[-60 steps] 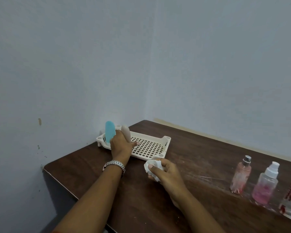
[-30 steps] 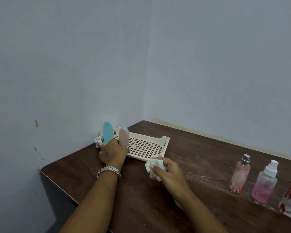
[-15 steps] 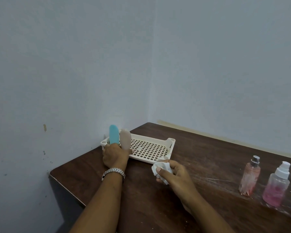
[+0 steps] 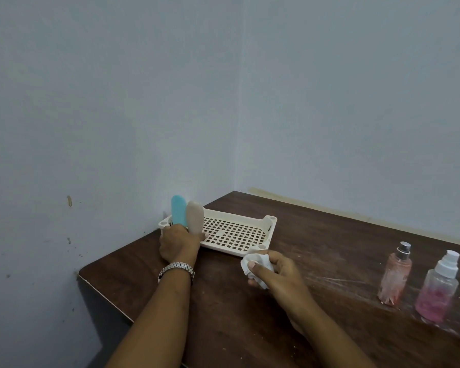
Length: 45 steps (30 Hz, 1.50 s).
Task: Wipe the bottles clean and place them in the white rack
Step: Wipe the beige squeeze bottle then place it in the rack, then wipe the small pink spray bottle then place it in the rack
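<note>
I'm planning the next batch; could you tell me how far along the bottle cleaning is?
Done: the blue bottle and beige bottle stand in the white rack. In hand: the left hand is at their bases; the right hand grips a cloth. Left: the metal-capped bottle and white-capped bottle on the table.

A wooden table [image 4: 329,251] carries white rack [image 4: 234,235], peach bottle [image 4: 395,274] and pink bottle [image 4: 437,290].

**Both arms out, both hands gripping**

My left arm reaches straight ahead, the back of my left hand [image 4: 179,245] turned toward me. Its fingers curl out of sight round the foot of the beige bottle [image 4: 195,217], thumb pointing right. My right hand [image 4: 279,274] sits nearer, forearm angling in from the right, thumb and fingers pinching the crumpled white cloth [image 4: 255,262]
</note>
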{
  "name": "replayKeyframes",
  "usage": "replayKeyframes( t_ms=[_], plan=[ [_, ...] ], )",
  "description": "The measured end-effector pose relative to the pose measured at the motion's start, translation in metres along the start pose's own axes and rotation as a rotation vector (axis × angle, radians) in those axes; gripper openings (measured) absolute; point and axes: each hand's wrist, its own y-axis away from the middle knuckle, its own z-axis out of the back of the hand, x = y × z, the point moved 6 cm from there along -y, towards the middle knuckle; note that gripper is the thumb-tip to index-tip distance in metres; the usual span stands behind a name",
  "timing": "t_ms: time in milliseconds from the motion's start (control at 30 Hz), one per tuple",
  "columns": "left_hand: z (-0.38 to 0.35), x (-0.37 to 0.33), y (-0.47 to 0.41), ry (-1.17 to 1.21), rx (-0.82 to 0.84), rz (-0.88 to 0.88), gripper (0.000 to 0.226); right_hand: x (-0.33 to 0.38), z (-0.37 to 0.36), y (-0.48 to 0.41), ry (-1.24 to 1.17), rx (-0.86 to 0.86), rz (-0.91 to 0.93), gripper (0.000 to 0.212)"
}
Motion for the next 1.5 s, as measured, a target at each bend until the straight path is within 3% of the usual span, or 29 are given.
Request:
replayKeyframes(
  t_ms=[500, 733, 833, 1067, 1333, 1500],
  plan=[
    [0.004, 0.001, 0.004, 0.093, 0.013, -0.027, 0.065, -0.003, 0.005, -0.003, 0.018, -0.021, -0.001, 0.016],
    [0.038, -0.01, 0.034, 0.05, -0.103, -0.093, 0.071, 0.007, 0.021, 0.004, -0.056, -0.112, -0.005, 0.021],
    [0.044, -0.026, 0.053, 0.126, -0.083, -0.178, 0.054, 0.015, 0.041, 0.015, -0.045, -0.166, 0.026, 0.014],
    [0.002, -0.11, 0.12, 0.34, 0.215, -0.442, 0.009, 0.035, 0.117, 0.053, 0.151, -0.282, 0.113, 0.011],
    [-0.076, -0.194, 0.239, 0.56, 0.782, -0.74, 0.026, 0.045, 0.175, 0.088, 0.563, -0.267, 0.225, 0.012],
    [-0.098, -0.216, 0.264, 0.671, 0.957, -0.781, 0.027, 0.041, 0.184, 0.093, 0.669, -0.236, 0.253, 0.009]
  ],
)
